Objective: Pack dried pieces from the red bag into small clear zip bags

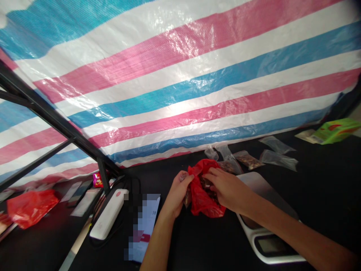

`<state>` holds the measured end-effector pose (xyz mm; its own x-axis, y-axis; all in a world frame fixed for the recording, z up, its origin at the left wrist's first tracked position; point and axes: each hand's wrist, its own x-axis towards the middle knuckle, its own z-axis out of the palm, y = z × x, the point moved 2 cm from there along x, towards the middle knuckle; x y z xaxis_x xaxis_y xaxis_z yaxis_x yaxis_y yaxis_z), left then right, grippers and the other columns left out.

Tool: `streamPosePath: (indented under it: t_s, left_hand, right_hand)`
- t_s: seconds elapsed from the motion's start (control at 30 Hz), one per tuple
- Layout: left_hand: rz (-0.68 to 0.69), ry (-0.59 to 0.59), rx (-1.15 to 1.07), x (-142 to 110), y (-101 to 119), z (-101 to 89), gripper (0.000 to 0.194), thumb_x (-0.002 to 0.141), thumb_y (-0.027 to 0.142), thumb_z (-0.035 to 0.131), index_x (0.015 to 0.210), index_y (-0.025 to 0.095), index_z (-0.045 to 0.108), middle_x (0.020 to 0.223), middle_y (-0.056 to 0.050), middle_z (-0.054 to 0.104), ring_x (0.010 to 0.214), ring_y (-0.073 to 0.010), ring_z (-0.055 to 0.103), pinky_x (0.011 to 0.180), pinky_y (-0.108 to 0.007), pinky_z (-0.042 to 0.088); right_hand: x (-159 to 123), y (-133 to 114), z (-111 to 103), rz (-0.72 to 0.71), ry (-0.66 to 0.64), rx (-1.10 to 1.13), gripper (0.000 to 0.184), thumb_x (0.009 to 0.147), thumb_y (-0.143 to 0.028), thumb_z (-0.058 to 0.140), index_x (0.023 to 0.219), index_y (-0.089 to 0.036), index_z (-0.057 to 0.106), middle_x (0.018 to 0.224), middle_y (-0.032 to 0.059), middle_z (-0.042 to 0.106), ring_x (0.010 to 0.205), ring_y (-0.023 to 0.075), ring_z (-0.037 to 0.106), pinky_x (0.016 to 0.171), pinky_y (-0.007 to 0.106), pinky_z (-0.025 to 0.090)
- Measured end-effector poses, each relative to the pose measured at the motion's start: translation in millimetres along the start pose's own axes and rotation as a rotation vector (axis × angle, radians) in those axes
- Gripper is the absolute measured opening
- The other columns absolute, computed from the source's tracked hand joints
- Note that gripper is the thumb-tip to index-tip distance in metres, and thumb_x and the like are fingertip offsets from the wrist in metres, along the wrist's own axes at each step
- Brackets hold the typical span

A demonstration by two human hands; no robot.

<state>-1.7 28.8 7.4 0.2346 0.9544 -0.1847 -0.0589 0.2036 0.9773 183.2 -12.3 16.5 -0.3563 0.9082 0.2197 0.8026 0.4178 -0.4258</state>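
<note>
A crumpled red plastic bag (207, 206) stands with its mouth spread, showing small dark-brown pieces inside. My left hand (178, 190) grips the bag's left edge between thumb and fingers. Below that thumb, a bit of clear plastic with something brown (187, 198) shows beside the red bag; how it is held cannot be made out. My right hand (227, 188) reaches into the bag's mouth from the right, fingers curled down among the brown pieces. What lies between those fingertips is hidden. Close to my right forearm sits a kitchen scale (255, 241).
Clear bags, including one with brown pieces (249, 160), lie behind the scale, with a green packet (337, 131) at far right. Left of my hands are a phone (146, 226), a white power strip (109, 214) and another red bag (32, 207). Striped sheeting (180, 90) rises behind.
</note>
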Motion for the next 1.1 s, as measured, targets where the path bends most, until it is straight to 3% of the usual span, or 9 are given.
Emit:
streamPosePath:
  t_s: [0.17,0.27,0.43,0.63,0.93,1.1]
  left_hand:
    - [0.396,0.198,0.403,5.3,4.3,-8.2,0.027,0.092,0.045,0.069,0.092,0.021,0.055,0.081,0.003,0.053,0.072,-0.0132,0.052,0.07,-0.025,0.044]
    - [0.517,0.243,0.548,2.4,7.5,-8.0,0.016,0.095,0.034,0.066,0.098,0.021,0.058,0.088,0.0,0.057,0.078,-0.0157,0.056,0.074,-0.028,0.046]
    - [0.564,0.135,0.681,-4.8,10.8,0.8,0.007,0.092,0.021,0.068,0.094,0.022,0.061,0.095,-0.002,0.061,0.091,-0.0195,0.06,0.081,-0.03,0.046]
    - [0.569,0.047,0.648,-7.7,9.5,9.5,0.013,0.09,0.014,0.068,0.098,0.023,0.064,0.1,-0.003,0.061,0.095,-0.0205,0.06,0.084,-0.032,0.047]
    - [0.551,0.043,0.565,-9.5,10.3,14.4,0.008,0.092,0.016,0.068,0.096,0.021,0.064,0.101,-0.003,0.059,0.093,-0.0186,0.061,0.083,-0.03,0.048]
    - [0.562,0.053,0.544,-9.6,11.9,14.1,0.009,0.09,0.017,0.069,0.098,0.021,0.065,0.106,-0.005,0.059,0.099,-0.0199,0.062,0.088,-0.032,0.05]
  right_hand:
    - [3.6,-1.1,-13.6,0.046,0.11,0.151,0.04,0.089,-0.007,0.056,0.125,-0.02,0.067,0.12,0.011,0.072,0.111,0.0263,0.068,0.1,0.041,0.052]
    - [6.1,-1.9,-20.9,0.018,0.189,0.218,0.039,0.09,-0.009,0.056,0.126,-0.022,0.065,0.124,0.0098,0.073,0.115,0.0259,0.068,0.102,0.041,0.052]
    - [7.6,-8.0,-30.0,-0.047,0.269,0.313,0.042,0.094,-0.013,0.058,0.134,-0.025,0.062,0.131,0.0081,0.07,0.118,0.0237,0.068,0.106,0.041,0.054]
    - [3.7,-14.3,-25.6,-0.236,0.294,0.15,0.05,0.099,-0.01,0.05,0.144,-0.03,0.06,0.136,0.0107,0.064,0.125,0.0266,0.063,0.108,0.047,0.054]
    - [2.4,-16.4,-28.6,-0.364,0.303,0.113,0.054,0.103,-0.009,0.048,0.151,-0.032,0.053,0.139,0.0108,0.063,0.132,0.0256,0.059,0.111,0.045,0.052]
    - [1.7,-13.7,-27.1,-0.303,0.354,0.076,0.051,0.105,-0.016,0.049,0.153,-0.033,0.051,0.139,0.0107,0.063,0.127,0.0257,0.062,0.107,0.044,0.054]
